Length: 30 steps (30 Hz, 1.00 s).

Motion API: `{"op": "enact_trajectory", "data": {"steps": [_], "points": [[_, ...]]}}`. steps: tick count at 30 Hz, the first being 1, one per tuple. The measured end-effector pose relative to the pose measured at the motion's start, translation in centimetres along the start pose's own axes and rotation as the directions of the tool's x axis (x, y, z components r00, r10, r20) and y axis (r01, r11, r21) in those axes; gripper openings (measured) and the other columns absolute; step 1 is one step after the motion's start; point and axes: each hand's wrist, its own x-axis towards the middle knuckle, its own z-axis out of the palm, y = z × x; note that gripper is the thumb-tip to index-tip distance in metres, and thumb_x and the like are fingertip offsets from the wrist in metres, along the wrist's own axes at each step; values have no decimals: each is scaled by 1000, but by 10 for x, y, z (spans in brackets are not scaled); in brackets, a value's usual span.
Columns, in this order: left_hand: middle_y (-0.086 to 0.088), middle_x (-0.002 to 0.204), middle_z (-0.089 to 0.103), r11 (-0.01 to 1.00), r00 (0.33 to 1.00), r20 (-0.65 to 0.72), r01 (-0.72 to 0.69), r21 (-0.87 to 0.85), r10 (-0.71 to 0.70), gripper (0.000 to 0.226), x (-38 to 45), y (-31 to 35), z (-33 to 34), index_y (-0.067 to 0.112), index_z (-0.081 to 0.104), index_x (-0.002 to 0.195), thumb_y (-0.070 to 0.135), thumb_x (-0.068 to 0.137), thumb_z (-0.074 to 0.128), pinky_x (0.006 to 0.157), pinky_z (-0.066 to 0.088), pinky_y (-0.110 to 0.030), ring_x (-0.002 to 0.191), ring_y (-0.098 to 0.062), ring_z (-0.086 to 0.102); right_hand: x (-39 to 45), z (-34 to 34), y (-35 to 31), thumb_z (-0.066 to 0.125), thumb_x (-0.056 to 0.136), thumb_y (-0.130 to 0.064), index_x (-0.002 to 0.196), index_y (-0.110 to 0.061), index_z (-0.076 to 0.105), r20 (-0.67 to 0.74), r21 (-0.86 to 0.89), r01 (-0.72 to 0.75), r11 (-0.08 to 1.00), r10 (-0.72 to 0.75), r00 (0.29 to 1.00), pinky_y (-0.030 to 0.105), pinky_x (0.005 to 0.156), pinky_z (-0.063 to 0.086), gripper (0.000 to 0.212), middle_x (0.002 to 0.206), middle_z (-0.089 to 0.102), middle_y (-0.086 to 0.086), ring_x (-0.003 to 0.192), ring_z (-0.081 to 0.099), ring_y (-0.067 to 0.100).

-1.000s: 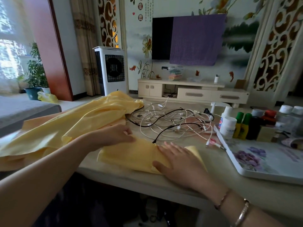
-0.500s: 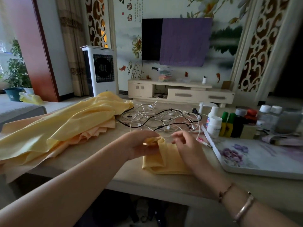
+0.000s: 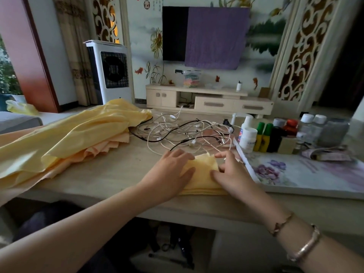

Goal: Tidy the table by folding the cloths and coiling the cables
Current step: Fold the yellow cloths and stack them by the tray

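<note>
Yellow woven fabric, folded into a small thick rectangular pad (image 3: 201, 174), lies at the near edge of the pale wood-grain table (image 3: 110, 170), directly in front of the person. The left hand (image 3: 171, 170) rests flat on the pad's left part, fingers spread and nearly straight. The right hand (image 3: 232, 172) rests on the right part, thumb laid on the fabric and fingers extended toward the far corner; whether those fingertips pinch the edge cannot be determined. This two-hand placement appears intended to hold the layers flat and set the crease before release.

An unfolded heap of yellow and peach cloths (image 3: 74, 138) occupies the left of the table and overhangs its near edge, evidently kept to one side as stock awaiting folding.

A tangle of white and black charging cables (image 3: 189, 134) lies beyond the hands, touching the heap's right edge. None is coiled; that part of the task appears untouched.

A white rectangular tray with purple flower print (image 3: 307, 174) sits just right of the right hand. It carries a white plastic bottle (image 3: 247, 137), two yellow bottles with green caps (image 3: 263, 136) and further containers grouped at its far edge.

Legible writing: none on the bottle labels at this resolution. A red circular seal on the wall mural (image 3: 146, 4) holds a character too small to read.
</note>
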Motion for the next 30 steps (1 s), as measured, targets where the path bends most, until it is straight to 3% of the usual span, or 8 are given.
{"op": "enact_trajectory", "data": {"steps": [4,10,16,19,21,24,26,30], "points": [[7,158,20,989,977,213,-38,146,6,58,-7,-7,15,29,24,150,53,98,32,119,12,-30,145,-14,14,-4,-2,8,60,85,-21,127,-20,33,4,-132,30,991,-30,1000,33,69,43,50,78,58,0,74,55,15],[11,161,3,974,936,348,-32,225,-50,61,-9,-11,20,36,8,153,58,97,20,119,0,-32,148,-14,0,-5,-11,13,60,84,-39,133,-20,29,19,-328,2,945,4,1000,34,78,46,62,93,48,-6,88,53,15],[15,160,3,996,944,328,-14,86,-15,73,-6,7,10,44,11,150,73,84,15,121,4,-40,148,-15,-1,3,-13,0,62,87,-20,135,-20,35,110,135,-133,982,118,987,34,90,47,55,108,52,2,101,56,18],[15,159,14,999,972,232,-18,-45,28,85,2,28,10,41,9,151,80,79,29,119,17,-39,147,-14,13,4,-26,-10,61,88,-10,130,-16,44,51,531,-153,833,150,987,39,87,54,46,106,56,4,91,61,19],[7,145,44,988,993,98,-54,-148,69,75,14,47,13,38,16,151,61,88,50,99,39,-29,131,-17,44,3,-39,-14,62,89,-9,128,-13,46,1,677,-88,731,119,993,36,79,55,43,104,60,10,83,62,17],[-1,102,62,931,994,-70,-100,-352,81,49,40,82,16,29,39,142,16,95,45,68,43,-28,92,-25,62,-2,-66,-13,64,90,-25,127,-18,48,-119,688,10,726,99,988,33,80,53,41,109,62,10,95,64,19],[0,98,64,816,998,-37,11,-578,-40,37,61,107,13,28,55,125,11,96,39,72,51,-33,90,-23,62,-4,-89,-5,61,91,-33,129,-18,47,-223,654,50,755,129,966,36,89,51,43,112,61,7,103,61,19],[-5,85,69,186,908,386,412,-892,-160,14,102,164,24,22,60,99,29,96,48,54,55,-30,75,-21,68,-15,-146,31,58,93,-37,128,-16,48,-340,532,-47,845,265,902,37,93,45,42,119,56,2,108,55,19]]}}
